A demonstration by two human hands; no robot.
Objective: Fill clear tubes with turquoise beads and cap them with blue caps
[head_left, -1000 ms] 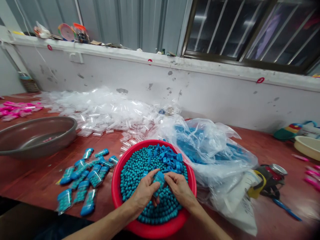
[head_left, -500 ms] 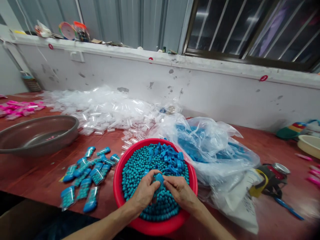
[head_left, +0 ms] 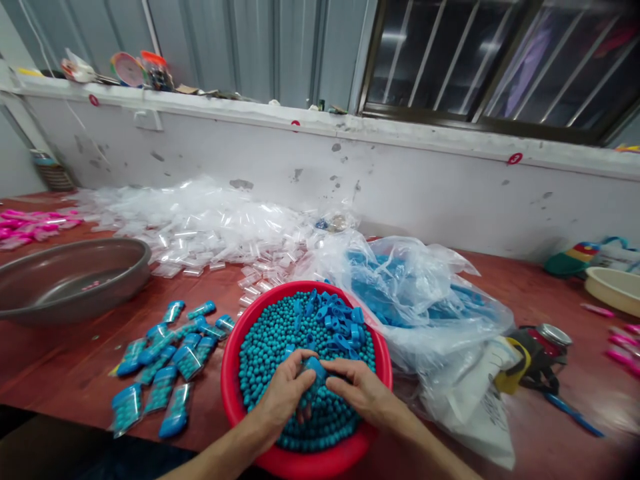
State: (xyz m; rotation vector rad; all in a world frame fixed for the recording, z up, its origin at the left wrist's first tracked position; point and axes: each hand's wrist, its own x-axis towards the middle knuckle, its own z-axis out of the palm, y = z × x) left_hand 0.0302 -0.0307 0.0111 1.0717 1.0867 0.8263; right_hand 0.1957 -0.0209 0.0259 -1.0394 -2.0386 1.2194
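Over a red basin (head_left: 231, 373), my left hand (head_left: 280, 393) is closed around a small blue-capped packet (head_left: 315, 368). My right hand (head_left: 363, 393) pinches the same packet from the right with thumb and fingertips; its lower part is mostly hidden by my fingers. Round teal beads (head_left: 263, 340) fill the basin beneath both hands. Several loose blue plastic caps (head_left: 345, 320) lie on the beads at the back right. Left of the basin, blue-capped clear packets filled with beads (head_left: 163, 383) are scattered on the red table (head_left: 75, 373).
Clear plastic sleeves (head_left: 200, 220) are heaped along the wall. A large clear bag of blue parts (head_left: 415, 287) presses near the basin's right rim. A brown basin (head_left: 125, 257) stands at left, pink pieces (head_left: 30, 223) behind it. A red jar (head_left: 550, 340) is at right.
The view has shifted slightly, so the scene sits a little left and lower. My right fingers now lie further across the top of the packet, with the thumb below. Both hands keep hold.
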